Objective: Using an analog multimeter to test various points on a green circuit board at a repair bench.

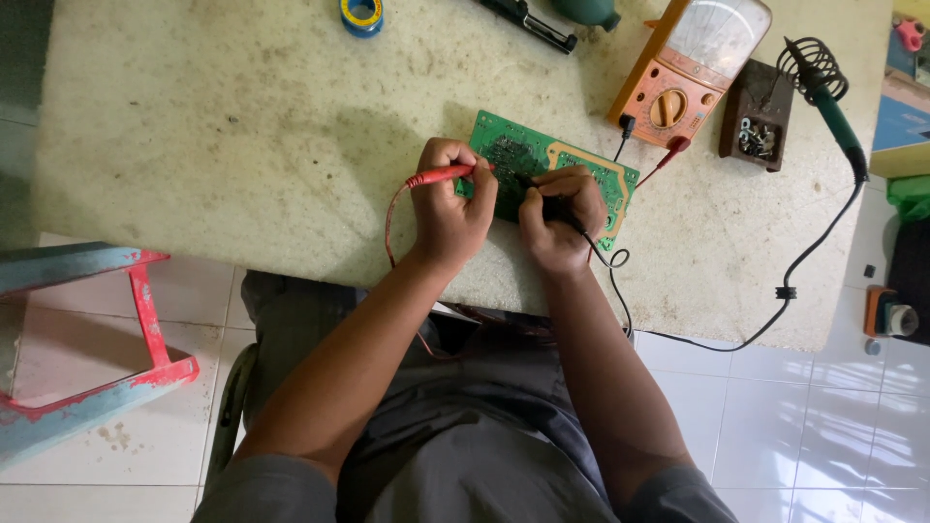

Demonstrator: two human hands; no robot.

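Observation:
A green circuit board (pixel 513 145) lies flat on the pale stone table (pixel 242 145), near its front edge. My left hand (pixel 448 208) grips a red test probe (pixel 438 175) with its tip pointing right onto the board. My right hand (pixel 560 215) is closed around a black test probe (pixel 562 211), which also touches the board. Red and black leads run from the probes to an orange analogue multimeter (pixel 690 68) behind the board on the right.
A soldering iron (pixel 835 114) rests in a coiled stand on a brown block (pixel 757 114), its cable looping off the table's right edge. A blue tape roll (pixel 361 14) and dark tools lie at the back. A red and blue frame (pixel 87 329) stands on the floor at left.

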